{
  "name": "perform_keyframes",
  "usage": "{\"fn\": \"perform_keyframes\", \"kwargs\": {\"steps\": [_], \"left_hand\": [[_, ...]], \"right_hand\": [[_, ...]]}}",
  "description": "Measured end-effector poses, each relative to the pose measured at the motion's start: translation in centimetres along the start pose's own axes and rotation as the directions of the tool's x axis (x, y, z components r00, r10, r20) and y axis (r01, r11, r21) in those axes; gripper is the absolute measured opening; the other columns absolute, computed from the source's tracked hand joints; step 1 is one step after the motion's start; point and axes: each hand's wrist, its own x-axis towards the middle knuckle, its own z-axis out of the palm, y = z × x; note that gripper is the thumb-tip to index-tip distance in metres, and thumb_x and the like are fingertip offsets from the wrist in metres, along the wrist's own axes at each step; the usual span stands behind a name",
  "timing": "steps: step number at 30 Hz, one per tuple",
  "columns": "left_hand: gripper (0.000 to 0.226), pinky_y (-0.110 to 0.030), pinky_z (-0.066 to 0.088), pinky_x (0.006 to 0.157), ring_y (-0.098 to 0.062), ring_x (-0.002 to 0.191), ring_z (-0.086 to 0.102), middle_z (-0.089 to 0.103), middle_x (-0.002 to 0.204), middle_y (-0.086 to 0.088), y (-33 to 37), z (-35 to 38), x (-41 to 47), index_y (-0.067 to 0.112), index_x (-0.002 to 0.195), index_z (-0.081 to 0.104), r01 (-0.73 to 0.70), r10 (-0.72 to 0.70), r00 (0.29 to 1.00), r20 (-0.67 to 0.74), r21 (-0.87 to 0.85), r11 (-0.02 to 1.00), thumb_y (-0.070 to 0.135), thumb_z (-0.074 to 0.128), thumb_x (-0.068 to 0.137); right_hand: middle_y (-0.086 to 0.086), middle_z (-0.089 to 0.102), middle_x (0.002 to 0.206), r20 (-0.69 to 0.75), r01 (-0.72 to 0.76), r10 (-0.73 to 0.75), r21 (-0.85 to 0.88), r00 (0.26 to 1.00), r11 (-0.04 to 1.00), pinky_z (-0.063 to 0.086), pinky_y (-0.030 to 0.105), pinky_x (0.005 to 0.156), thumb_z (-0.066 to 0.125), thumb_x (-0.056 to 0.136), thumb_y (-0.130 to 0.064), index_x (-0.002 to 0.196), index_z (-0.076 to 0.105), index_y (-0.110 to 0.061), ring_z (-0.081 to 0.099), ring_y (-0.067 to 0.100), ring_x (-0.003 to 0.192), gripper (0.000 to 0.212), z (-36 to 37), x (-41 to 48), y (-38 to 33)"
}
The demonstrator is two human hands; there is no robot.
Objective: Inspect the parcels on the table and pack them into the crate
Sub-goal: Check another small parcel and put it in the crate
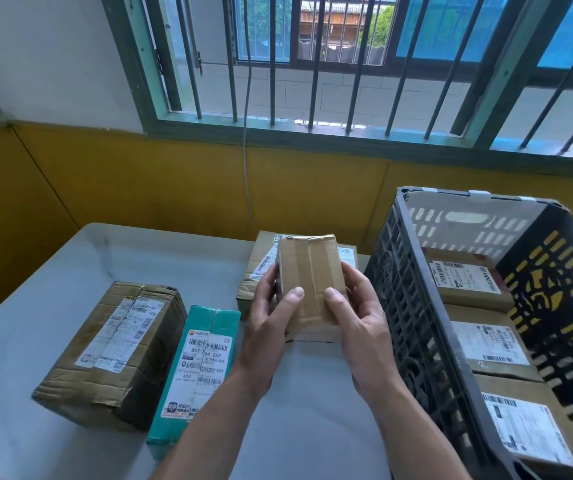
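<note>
I hold a small brown taped parcel [309,278] upright above the table's middle. My left hand [271,323] grips its left side and my right hand [358,327] its right, both thumbs on the taped face. On the white table [35,341] lie a large worn brown box [112,351] at the left, a teal parcel [196,368] with a white label beside it, and a brown box [261,268] partly hidden behind the held parcel. The dark slotted crate [416,323] stands at the right with three labelled brown parcels [486,344] inside.
A yellow-and-white wall and a barred window [347,64] rise behind the table. A thin cable [247,150] hangs down the wall to the table's back edge. The table's front strip between my forearms is bare.
</note>
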Motion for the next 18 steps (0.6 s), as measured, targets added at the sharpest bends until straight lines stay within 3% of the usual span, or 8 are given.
{"fn": "perform_keyframes", "kwargs": {"steps": [5, 10, 14, 18], "left_hand": [[0.063, -0.036, 0.058, 0.096, -0.012, 0.120, 0.064, 0.064, 0.134, 0.010, 0.02, -0.07, -0.06, 0.047, 0.141, 0.043, -0.037, 0.037, 0.999, -0.034, 0.010, 0.999, 0.035, 0.063, 0.082], [0.057, -0.036, 0.059, 0.095, -0.007, 0.117, 0.065, 0.065, 0.131, 0.015, 0.01, 0.04, -0.21, 0.050, 0.137, 0.046, -0.061, 0.062, 0.998, -0.031, 0.034, 0.998, 0.045, 0.064, 0.083], [0.068, -0.026, 0.058, 0.089, -0.005, 0.120, 0.064, 0.065, 0.132, 0.018, 0.20, 0.06, -0.34, 0.050, 0.144, 0.044, -0.050, 0.049, 0.998, 0.034, 0.027, 0.998, 0.044, 0.071, 0.082], [0.077, -0.040, 0.057, 0.099, -0.008, 0.121, 0.065, 0.066, 0.134, 0.015, 0.52, 0.03, -0.25, 0.048, 0.143, 0.049, -0.040, 0.041, 0.999, -0.033, 0.016, 0.999, 0.063, 0.072, 0.071]], "right_hand": [[-0.011, 0.072, 0.122, 0.015, -0.010, 0.010, -0.009, 1.000, 1.000, 0.057, 0.021, 0.082, 0.064, 0.083, -0.027, 0.143, 0.055, -0.033, 0.069, 0.007, 0.110, 0.060, 0.09, -0.03, 0.05], [-0.001, 0.074, 0.117, -0.040, 0.016, -0.016, -0.012, 0.999, 1.000, 0.058, 0.022, 0.075, 0.066, 0.097, -0.015, 0.136, 0.059, -0.034, 0.072, 0.013, 0.104, 0.043, 0.17, -0.05, 0.07], [-0.008, 0.073, 0.119, -0.042, 0.019, -0.020, -0.016, 0.999, 1.000, 0.058, 0.023, 0.081, 0.067, 0.096, -0.029, 0.133, 0.059, -0.040, 0.070, 0.011, 0.110, 0.040, 0.13, 0.00, -0.19], [-0.010, 0.068, 0.132, 0.038, -0.007, 0.007, -0.004, 0.999, 1.000, 0.056, 0.028, 0.095, 0.067, 0.086, -0.038, 0.146, 0.049, -0.037, 0.065, 0.009, 0.120, 0.063, 0.18, -0.24, -0.08]]}}
